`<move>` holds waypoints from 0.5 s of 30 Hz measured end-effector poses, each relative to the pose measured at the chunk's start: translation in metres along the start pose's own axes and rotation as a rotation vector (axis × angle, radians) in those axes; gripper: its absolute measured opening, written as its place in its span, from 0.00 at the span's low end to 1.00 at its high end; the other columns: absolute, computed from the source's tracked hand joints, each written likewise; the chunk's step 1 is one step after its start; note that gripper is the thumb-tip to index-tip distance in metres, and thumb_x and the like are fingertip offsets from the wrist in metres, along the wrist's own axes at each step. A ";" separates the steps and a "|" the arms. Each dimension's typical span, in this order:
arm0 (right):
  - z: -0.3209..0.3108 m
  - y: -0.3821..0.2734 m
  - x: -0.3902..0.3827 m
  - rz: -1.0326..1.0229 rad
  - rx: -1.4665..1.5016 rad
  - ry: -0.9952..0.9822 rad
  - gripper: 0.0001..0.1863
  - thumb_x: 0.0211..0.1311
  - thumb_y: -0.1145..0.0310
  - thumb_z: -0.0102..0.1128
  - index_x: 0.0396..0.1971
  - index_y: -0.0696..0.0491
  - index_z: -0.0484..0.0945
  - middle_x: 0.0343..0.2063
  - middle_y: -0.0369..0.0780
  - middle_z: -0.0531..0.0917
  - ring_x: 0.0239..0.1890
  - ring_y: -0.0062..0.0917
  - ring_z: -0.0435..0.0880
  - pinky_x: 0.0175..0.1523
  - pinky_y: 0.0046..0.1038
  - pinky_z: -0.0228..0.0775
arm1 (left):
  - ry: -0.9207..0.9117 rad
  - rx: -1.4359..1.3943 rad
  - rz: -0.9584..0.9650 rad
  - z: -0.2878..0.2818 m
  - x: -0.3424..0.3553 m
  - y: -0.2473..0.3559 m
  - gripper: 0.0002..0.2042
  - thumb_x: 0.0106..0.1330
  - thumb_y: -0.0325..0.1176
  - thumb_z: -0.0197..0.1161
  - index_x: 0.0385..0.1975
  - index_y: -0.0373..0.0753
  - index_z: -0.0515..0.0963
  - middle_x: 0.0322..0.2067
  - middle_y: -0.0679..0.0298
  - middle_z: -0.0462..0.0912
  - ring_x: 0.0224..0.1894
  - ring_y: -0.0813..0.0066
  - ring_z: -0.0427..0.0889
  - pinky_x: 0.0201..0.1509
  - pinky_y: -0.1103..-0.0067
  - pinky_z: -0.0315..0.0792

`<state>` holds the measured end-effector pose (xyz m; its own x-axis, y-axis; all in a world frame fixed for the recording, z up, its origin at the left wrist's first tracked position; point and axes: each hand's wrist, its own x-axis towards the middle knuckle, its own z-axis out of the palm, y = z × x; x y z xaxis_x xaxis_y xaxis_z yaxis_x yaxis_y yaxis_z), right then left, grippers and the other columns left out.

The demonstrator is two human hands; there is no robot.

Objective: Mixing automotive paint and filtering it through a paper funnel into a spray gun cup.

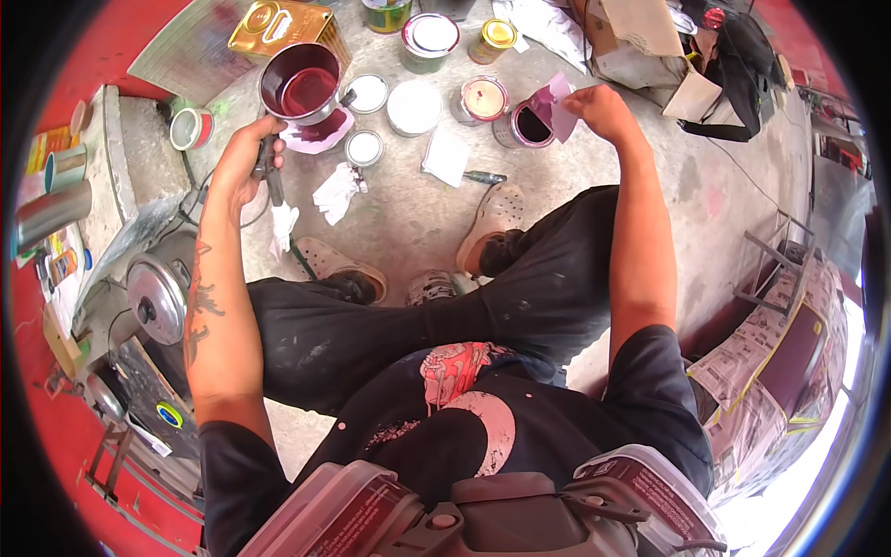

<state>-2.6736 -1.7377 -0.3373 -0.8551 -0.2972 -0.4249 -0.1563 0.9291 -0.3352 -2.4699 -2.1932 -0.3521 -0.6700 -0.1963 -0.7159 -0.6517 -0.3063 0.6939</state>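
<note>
Left hand (pixel 249 162): fingers clasp a dark handle (pixel 275 188), long axis running from the open cup (pixel 278 85) back toward the wearer. Cup contains dark red liquid (pixel 309 91). Right hand (pixel 599 110): fingertips pinch a purple sheet (pixel 555 104), slanting down-left beside a can (pixel 504 133) of dark paint (pixel 533 127).

Head-worn fisheye, facing steeply down

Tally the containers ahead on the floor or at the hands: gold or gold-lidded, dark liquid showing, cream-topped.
Gold or gold-lidded: 2 (rectangular tin, small round can)
Dark liquid showing: 2 (cup at the left hand, open can by the right hand)
Cream-topped: 1 (stained can)
Total: 5
</note>
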 end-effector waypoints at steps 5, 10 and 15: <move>0.005 -0.003 0.008 -0.027 -0.127 -0.078 0.18 0.53 0.58 0.62 0.37 0.56 0.85 0.33 0.51 0.84 0.39 0.41 0.84 0.48 0.35 0.73 | 0.030 0.022 -0.002 -0.005 0.003 -0.001 0.09 0.59 0.36 0.59 0.33 0.37 0.76 0.21 0.68 0.74 0.20 0.80 0.71 0.24 0.84 0.67; 0.019 -0.004 0.017 0.047 -0.320 -0.205 0.20 0.50 0.55 0.62 0.35 0.56 0.84 0.37 0.51 0.84 0.41 0.42 0.83 0.49 0.38 0.73 | 0.073 0.071 0.034 -0.005 0.001 0.001 0.09 0.61 0.34 0.58 0.34 0.35 0.75 0.24 0.65 0.76 0.24 0.77 0.74 0.31 0.80 0.72; 0.051 -0.012 0.021 0.032 -0.454 -0.345 0.23 0.50 0.55 0.61 0.42 0.55 0.82 0.42 0.49 0.83 0.46 0.42 0.82 0.52 0.38 0.73 | 0.102 0.091 0.005 -0.008 -0.002 0.004 0.12 0.60 0.34 0.58 0.37 0.32 0.76 0.30 0.60 0.78 0.29 0.74 0.78 0.37 0.78 0.76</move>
<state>-2.6652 -1.7660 -0.3850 -0.6638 -0.2511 -0.7045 -0.3949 0.9176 0.0450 -2.4683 -2.2019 -0.3480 -0.6369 -0.2923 -0.7134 -0.6809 -0.2206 0.6983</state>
